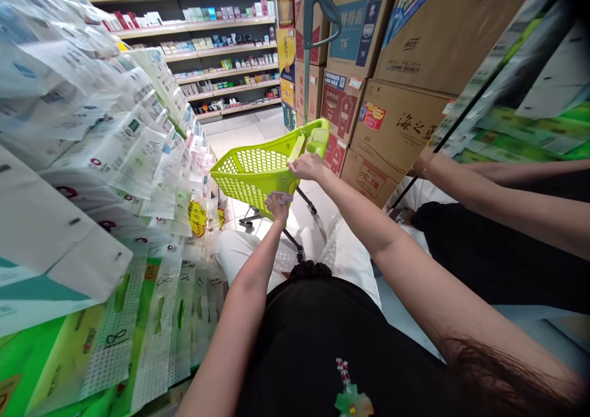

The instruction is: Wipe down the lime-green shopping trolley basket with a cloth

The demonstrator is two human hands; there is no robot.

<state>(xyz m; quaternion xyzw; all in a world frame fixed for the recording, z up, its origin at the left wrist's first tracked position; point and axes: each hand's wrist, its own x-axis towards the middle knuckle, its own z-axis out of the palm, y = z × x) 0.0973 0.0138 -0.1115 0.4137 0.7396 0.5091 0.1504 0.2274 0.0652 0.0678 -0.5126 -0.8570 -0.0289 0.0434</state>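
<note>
A lime-green plastic shopping cart [249, 158] with a perforated basket stands on wheeled dark legs in front of me. My right hand [308, 166] is closed over the near rim of its basket. Lower down, my left hand [276, 208] presses a crumpled greyish-purple cloth [280, 198] to the outer side of the basket. The fingers of that hand are partly hidden by the cloth. The cart's handle end [318, 136] lies just beyond my right hand.
Plastic-wrapped tissue packs [115, 140] are stacked close on my left. Cardboard cartons [401, 122] rise on the right, beside a mirror [520, 128] reflecting my arms. Shelves of small boxes [216, 54] stand ahead, across the tiled floor [242, 136]. A grey-green pole with a loop handle [307, 42] stands behind the cart.
</note>
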